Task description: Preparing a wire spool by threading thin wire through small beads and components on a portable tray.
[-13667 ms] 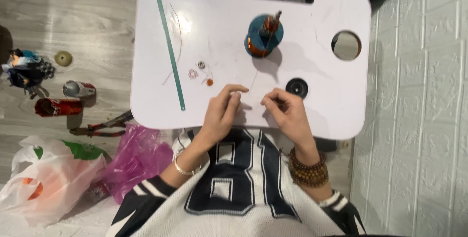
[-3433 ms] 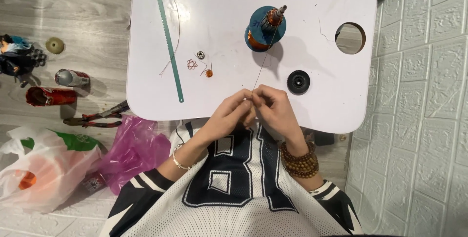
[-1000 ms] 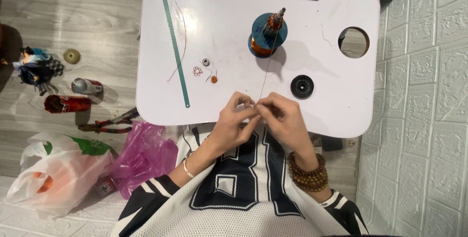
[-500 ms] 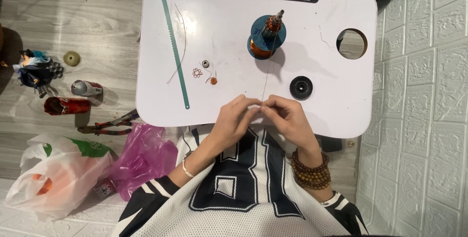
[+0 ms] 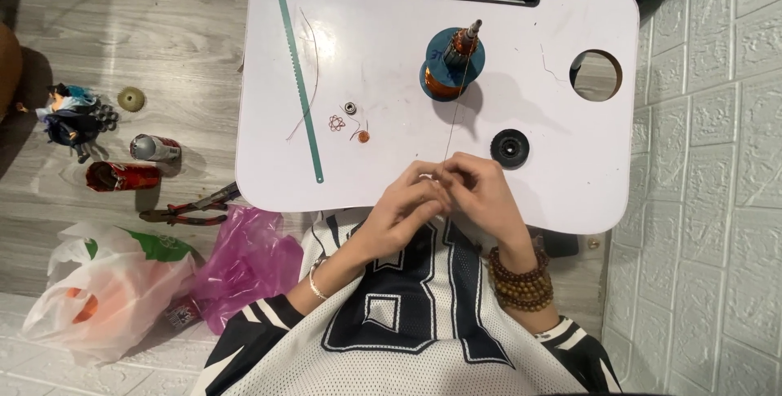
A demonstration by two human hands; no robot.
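My left hand (image 5: pixel 405 209) and my right hand (image 5: pixel 482 194) meet at the near edge of a white lap table (image 5: pixel 391 78). Their fingertips pinch a thin copper wire (image 5: pixel 450 131) between them. The wire runs up to a blue spool of copper wire (image 5: pixel 450 66) standing upright in the middle of the table. A bead bracelet is on my right wrist, a thin bangle on my left.
On the table lie a long green saw blade (image 5: pixel 299 80), a small wire flower (image 5: pixel 336 123), a small bearing (image 5: pixel 350 107), an orange bead (image 5: pixel 363 137) and a black disc (image 5: pixel 510 148). The floor at left holds pliers (image 5: pixel 189 210), plastic bags (image 5: pixel 244 261), two cans (image 5: pixel 122 176) and a figurine (image 5: pixel 69 112).
Both hands stay together at the table's near edge, fingers shifting slightly on the wire. The view has drifted a little; the table items have not moved.
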